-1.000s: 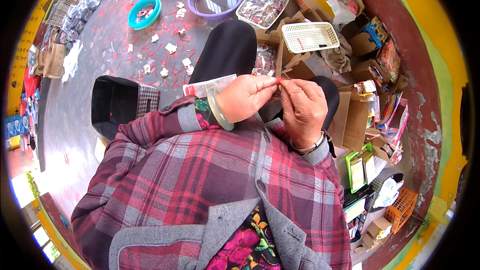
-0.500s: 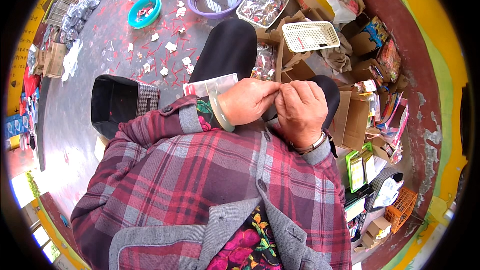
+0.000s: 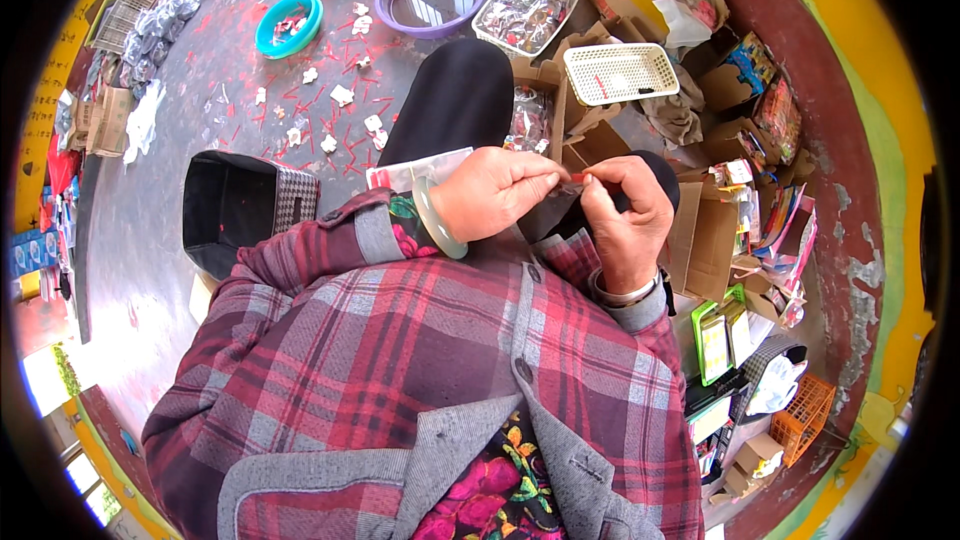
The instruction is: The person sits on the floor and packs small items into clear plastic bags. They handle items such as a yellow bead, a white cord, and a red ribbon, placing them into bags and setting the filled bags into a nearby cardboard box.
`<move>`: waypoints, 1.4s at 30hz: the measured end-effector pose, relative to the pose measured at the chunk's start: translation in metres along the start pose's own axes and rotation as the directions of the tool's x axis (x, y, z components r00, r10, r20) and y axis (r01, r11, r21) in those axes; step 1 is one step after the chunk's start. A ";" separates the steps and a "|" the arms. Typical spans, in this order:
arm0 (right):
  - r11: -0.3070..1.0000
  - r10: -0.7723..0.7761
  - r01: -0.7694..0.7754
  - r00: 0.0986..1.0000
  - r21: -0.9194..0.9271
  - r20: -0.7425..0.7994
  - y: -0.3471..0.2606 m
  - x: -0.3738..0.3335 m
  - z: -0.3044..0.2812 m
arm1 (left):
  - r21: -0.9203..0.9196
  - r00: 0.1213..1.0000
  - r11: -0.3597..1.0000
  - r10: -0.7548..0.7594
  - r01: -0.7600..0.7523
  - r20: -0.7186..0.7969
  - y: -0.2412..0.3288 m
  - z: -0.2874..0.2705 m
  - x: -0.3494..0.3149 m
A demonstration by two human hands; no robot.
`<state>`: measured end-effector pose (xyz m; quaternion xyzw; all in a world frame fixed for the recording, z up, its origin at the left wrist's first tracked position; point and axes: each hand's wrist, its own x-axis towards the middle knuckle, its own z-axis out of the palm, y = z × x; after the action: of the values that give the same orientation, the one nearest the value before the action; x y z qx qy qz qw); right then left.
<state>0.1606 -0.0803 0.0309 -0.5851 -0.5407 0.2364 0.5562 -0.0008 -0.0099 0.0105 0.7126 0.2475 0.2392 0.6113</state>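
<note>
A small thin red strip [image 3: 576, 178] stretches between my two hands above my lap. My left hand [image 3: 492, 200], with a pale bangle at the wrist, is closed, thumb against forefinger, at the strip's left end. On the strip's right end my right hand [image 3: 632, 218] pinches with thumb and forefinger. What else the left fingers may cover is hidden. Beside the left wrist, a flat clear packet [image 3: 415, 170] with a red mark lies by my thigh. Beyond my knees, many similar red strips [image 3: 352, 148] and small white pieces [image 3: 342, 94] are scattered over the grey floor.
A teal basin [image 3: 262, 40], a purple basin [image 3: 384, 2] with liquid and a white basket [image 3: 484, 24] of wrapped items stand ahead. An off-white basket [image 3: 660, 90] rests on cardboard boxes [image 3: 712, 250] at right. A black-lined fabric bin [image 3: 225, 210] stands at left.
My hands have drawn apart from touching each other. The right hand has shifted right and turned, and the red strip now shows between the fingertips.
</note>
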 end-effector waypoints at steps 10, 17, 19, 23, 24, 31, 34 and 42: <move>0.770 0.359 -0.289 0.933 0.569 -0.011 0.024 -0.002 -0.025 | -0.679 0.938 0.661 -0.323 0.319 0.127 0.000 -0.007 0.003; 0.713 0.434 -0.303 0.899 0.633 -0.057 0.037 -0.010 -0.045 | -0.711 0.922 0.611 -0.361 0.348 0.141 -0.002 -0.009 0.005; 0.714 0.445 -0.299 0.892 0.634 -0.081 0.037 -0.015 -0.052 | -0.711 0.925 0.613 -0.354 0.344 0.142 -0.002 -0.010 0.004; 0.728 0.453 -0.279 0.881 0.627 -0.135 0.038 -0.030 -0.077 | -0.702 0.927 0.627 -0.351 0.339 0.134 0.001 -0.009 0.005; 0.742 0.453 -0.274 0.878 0.612 -0.156 0.038 -0.036 -0.088 | -0.700 0.927 0.628 -0.351 0.340 0.134 0.001 -0.009 0.006; 0.827 0.547 -0.432 0.764 0.359 -0.341 0.045 -0.093 -0.157 | -0.701 0.930 0.634 -0.348 0.326 0.118 0.003 -0.007 0.005; 0.808 0.586 -0.549 0.720 0.211 -0.371 0.057 -0.126 -0.177 | -0.709 0.934 0.625 -0.327 0.327 0.143 0.003 -0.006 0.006; 0.575 0.751 -0.814 0.485 0.082 -0.448 0.149 -0.217 -0.202 | -0.664 0.941 0.674 -0.301 0.325 0.155 0.002 -0.004 0.007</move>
<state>0.3267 -0.3247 -0.1201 -0.8410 -0.0902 0.2876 0.4494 0.0023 -0.0021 0.0131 0.3896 0.2507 0.1932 0.8649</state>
